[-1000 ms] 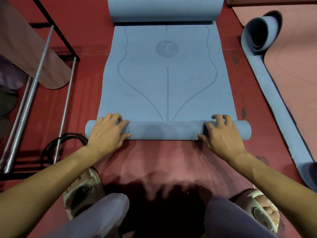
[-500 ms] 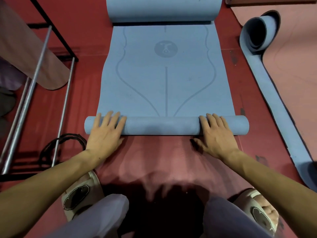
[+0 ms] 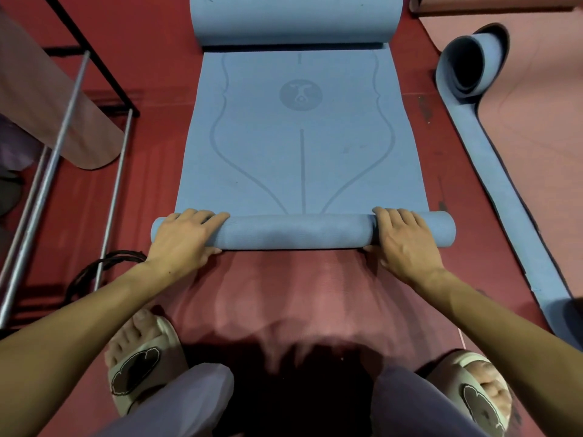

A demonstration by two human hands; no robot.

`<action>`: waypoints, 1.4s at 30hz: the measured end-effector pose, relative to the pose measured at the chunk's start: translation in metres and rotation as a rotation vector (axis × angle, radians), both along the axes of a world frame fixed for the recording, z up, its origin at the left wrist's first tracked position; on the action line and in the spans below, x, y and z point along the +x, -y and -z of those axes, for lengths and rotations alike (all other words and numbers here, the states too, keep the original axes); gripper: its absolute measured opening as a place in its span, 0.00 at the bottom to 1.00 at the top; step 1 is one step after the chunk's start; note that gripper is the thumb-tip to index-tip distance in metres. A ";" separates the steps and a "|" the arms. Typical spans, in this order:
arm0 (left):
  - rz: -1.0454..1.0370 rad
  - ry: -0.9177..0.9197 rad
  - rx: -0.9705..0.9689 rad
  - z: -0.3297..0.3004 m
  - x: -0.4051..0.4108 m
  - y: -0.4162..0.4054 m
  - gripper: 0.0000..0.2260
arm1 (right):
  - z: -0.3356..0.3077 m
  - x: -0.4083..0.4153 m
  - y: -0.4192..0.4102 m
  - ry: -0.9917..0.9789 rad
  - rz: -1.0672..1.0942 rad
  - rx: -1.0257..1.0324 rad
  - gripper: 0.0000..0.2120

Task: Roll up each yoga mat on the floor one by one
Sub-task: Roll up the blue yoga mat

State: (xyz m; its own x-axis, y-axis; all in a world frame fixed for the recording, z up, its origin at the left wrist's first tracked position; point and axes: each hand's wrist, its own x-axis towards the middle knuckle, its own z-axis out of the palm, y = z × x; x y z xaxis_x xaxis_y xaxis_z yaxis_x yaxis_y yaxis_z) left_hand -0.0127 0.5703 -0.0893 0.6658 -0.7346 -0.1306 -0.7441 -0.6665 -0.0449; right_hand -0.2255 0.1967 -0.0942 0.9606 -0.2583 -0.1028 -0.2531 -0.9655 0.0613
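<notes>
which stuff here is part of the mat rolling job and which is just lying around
Job: blue yoga mat, left hand, right hand, pink mat with blue underside.

Lying about: metal rack, black cable.

The far roll of the blue mat (image 3: 296, 20) and the pink mat (image 3: 536, 121) are cut off by the frame's edges.

red floor (image 3: 157, 171) under a half-rolled blue mat (image 3: 301, 152), a pink mat (image 3: 536, 152) alongside
</notes>
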 end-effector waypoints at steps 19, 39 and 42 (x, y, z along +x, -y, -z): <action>0.040 -0.434 0.303 -0.032 -0.001 -0.002 0.34 | -0.027 -0.033 0.002 -0.241 -0.025 0.216 0.30; -0.089 -0.233 0.090 -0.035 -0.018 0.015 0.25 | -0.037 -0.002 -0.010 -0.203 0.118 0.194 0.20; -0.106 -0.203 0.067 -0.039 -0.024 0.017 0.22 | -0.028 -0.004 -0.010 -0.128 0.105 0.127 0.15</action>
